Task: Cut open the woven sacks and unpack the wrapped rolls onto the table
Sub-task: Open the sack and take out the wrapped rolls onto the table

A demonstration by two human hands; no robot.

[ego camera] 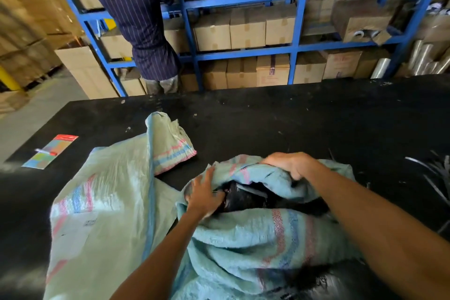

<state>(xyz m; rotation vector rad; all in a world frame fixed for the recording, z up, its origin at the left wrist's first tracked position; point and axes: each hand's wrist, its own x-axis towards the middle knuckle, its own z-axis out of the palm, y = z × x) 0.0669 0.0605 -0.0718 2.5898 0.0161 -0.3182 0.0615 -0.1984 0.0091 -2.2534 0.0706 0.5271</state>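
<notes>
The left hand point(203, 193) is lying with fingers spread on the black plastic-wrapped roll point(246, 198) inside the crumpled pale green woven sack point(243, 238), whose far edge the right hand point(291, 163) is gripping

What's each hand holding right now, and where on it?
Right hand grips the far edge of the woven sack at its cut opening, fabric bunched in the grip. Left hand rests, fingers spread, on the end of the black wrapped roll inside.
</notes>
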